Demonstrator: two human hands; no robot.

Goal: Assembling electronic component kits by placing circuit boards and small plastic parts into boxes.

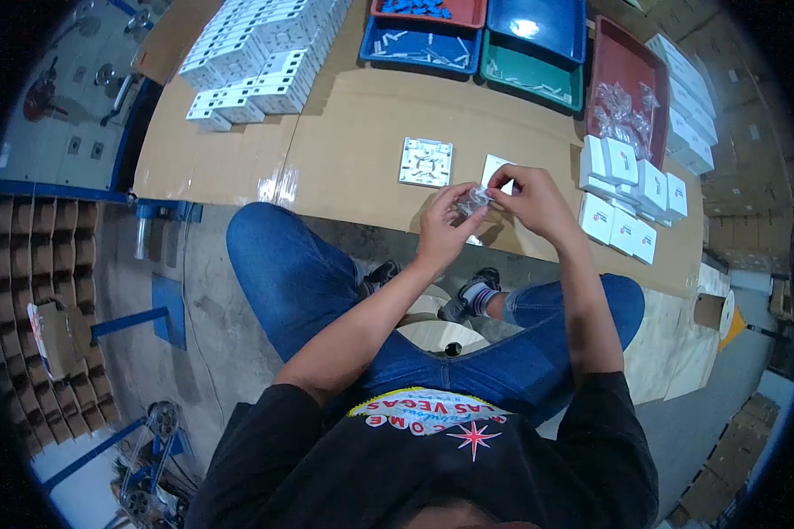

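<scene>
Holding a small clear plastic bag (473,200) between them, both hands meet just above the near edge of the cardboard-covered surface (344,150). Left hand (445,225): fingers curled, pinching the bag's left end. Right hand (531,201): thumb and fingertips pinched on the bag's right end. Contents of the bag too small to tell.

Square white plate (426,162) lies flat on the surface just beyond the left hand, back side up, not touched. Second white piece (496,166) lies beside it, partly hidden behind the right hand.

Right of the hands: cluster of small white boxes (628,196), stacked and leaning, near the surface's right edge. Behind them a dark red tray (622,66) holding more clear plastic bags (619,110).

Far side of the surface: blue tray (422,44) with small white parts, green tray (529,72), a second blue tray (538,25), red tray (428,11) with blue parts. Far left: large stack of white plates (260,53) in rows.

Person sits with knees in blue jeans (291,273) below the surface edge.
</scene>
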